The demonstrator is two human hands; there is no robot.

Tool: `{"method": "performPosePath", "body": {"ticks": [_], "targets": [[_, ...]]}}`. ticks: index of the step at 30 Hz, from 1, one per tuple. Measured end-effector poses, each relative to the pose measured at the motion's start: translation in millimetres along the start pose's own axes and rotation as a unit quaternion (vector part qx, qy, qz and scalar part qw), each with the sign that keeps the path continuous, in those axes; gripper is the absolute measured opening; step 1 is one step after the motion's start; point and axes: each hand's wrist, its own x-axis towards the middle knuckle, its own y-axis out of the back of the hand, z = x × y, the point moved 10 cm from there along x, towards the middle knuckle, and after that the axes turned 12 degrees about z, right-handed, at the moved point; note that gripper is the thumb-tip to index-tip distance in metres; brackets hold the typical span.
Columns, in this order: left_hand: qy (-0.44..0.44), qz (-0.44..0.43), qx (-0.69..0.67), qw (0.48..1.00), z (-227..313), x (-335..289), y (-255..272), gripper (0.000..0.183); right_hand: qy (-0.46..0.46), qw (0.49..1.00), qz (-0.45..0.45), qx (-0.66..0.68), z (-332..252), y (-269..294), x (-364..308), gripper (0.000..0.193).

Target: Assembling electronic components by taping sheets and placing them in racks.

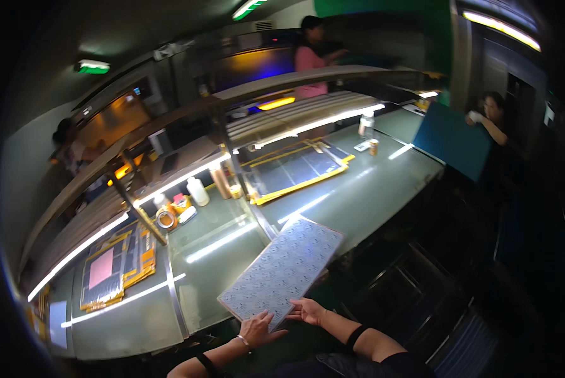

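A pale grey-blue rectangular board with a small repeating pattern and a thin copper-coloured rim is tilted in front of me. Its far end reaches over the front edge of the glass-topped table. My left hand grips the near end, its fingertips on the patterned face. Close beside it, my right hand holds the near right edge, with some fingers hidden beneath. Neither hand touches the table.
Yellow-edged dark films lie on the table's far part, others at left with a pink sheet. A white bottle and tape rolls stand under the lit shelf. At right, a person holds a large teal board. A chair is near right.
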Motion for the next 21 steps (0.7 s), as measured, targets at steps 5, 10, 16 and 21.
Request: {"method": "performPosePath", "body": {"ticks": [5,10,16,21], "targets": [[0.058,-0.240,0.009,0.969,-14.6,-11.7,-66.6,0.036,0.008,1.000,-0.020,0.006,-4.6,-13.8,-4.1,0.038],[0.028,-0.210,-0.029,0.977,-0.6,1.2,-61.4,0.027,0.029,0.999,-0.001,0.032,-14.0,-9.6,-20.0,0.043],[0.028,-0.134,-0.037,0.990,-3.2,-3.0,-62.6,0.022,0.022,0.998,-0.001,0.052,-8.5,-15.0,-29.7,0.035],[0.044,-0.116,-0.107,0.986,-21.8,12.4,-77.1,0.019,0.050,0.996,0.059,0.048,-1.0,24.4,6.2,0.028]]}}
